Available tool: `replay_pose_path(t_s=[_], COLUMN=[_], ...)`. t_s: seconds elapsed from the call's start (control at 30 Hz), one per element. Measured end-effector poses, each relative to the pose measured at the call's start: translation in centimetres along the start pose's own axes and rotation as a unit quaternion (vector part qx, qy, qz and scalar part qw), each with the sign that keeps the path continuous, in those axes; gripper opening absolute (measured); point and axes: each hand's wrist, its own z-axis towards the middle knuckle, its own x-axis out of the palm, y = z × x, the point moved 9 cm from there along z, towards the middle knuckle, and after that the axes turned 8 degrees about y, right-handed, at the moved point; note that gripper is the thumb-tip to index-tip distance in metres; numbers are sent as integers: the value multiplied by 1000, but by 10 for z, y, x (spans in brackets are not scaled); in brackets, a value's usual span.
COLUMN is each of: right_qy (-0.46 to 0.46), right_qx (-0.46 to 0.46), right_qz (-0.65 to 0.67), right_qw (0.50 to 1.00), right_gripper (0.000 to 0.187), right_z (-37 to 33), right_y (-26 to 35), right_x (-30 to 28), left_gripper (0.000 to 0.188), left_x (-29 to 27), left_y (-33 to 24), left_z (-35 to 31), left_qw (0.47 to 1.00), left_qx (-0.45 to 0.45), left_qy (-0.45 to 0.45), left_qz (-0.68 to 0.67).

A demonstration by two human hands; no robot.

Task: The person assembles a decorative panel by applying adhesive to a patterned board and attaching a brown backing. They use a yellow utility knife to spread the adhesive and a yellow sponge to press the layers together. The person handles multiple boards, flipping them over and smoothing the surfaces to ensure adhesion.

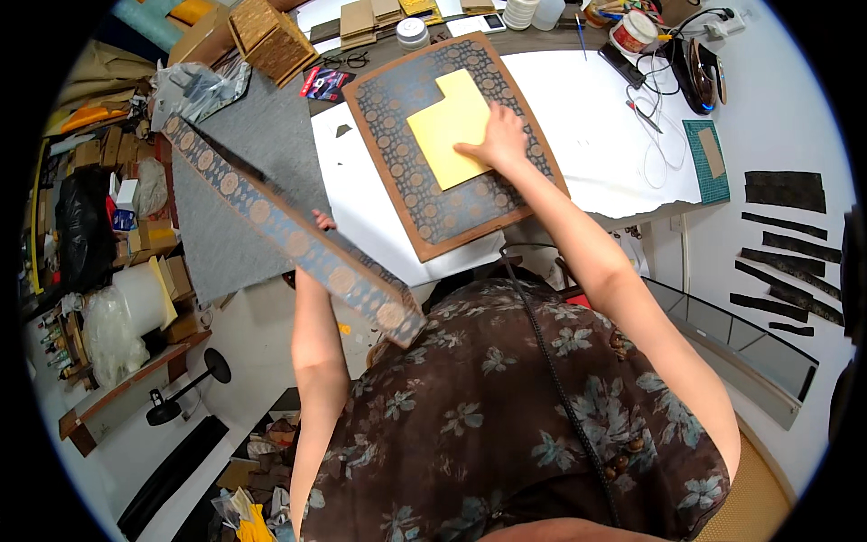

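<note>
A shallow box-like piece [262, 215], covered in blue-grey fabric with brown medallions, stands tilted on its side at the left. My left hand [323, 221] is closed on it from behind, with only some fingertips showing. On the table in front of me lies a flat rectangular panel [384, 122] with a brown border and a dark medallion pattern. A yellow sheet [442, 135] with a notched upper left corner rests on this panel. My right hand [502, 140] grips the sheet's right side, the thumb over its face and the other fingers curled near its edge.
A grey felt mat [271, 122] covers the table's left part; white paper [605, 135] covers the right. An iron [703, 77], cables, a white tub [634, 32] and a green cutting mat [706, 163] are at the far right. Wooden boxes [266, 41] stand far left.
</note>
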Motion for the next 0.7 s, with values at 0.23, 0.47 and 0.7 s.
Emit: replay_pose_path(t_s=[0.23,0.47,0.7], right_qy=[66,159,70], right_qx=[143,-108,-45], right_qz=[40,932,641], right_qw=[987,308,763], right_gripper=[78,53,57], right_z=[-1,-91,-159], right_y=[-62,-23,-3], right_x=[29,-57,-74], left_gripper=[32,41,71], left_x=[34,69,133], left_y=[67,49,81], left_z=[5,34,59], left_qw=[996,957,832], left_qx=[-1,83,139], left_qy=[-31,-133,-230], left_qz=[86,246,485])
